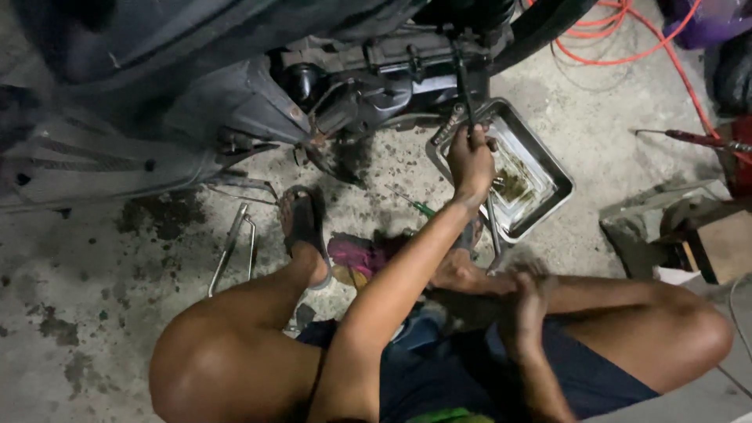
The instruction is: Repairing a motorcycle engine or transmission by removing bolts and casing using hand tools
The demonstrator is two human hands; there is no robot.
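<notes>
Landmark: the metal tray [548, 176], lying on the concrete floor [94, 313] under the motorbike engine [368, 78].
Right hand [526, 309]: nearest the camera, well short of the tray, resting by the shin; blurred, so I cannot tell whether its fingers are spread or curled.
Left hand [470, 160]: over the tray's near-left rim, fingers wrapped tight round the long wrench [464, 86], which runs up from the hand to the engine's underside.
Risk, slip: the wrench could jump off its fastener and the knuckles strike the tray rim.
Risk, spill: dirty fluid in the tray could slosh if it is knocked.
Hidden: the wrench tip and fastener are lost in shadow above the tray.
Cut off: the red tool [697, 139] right of the tray leaves the frame.
</notes>
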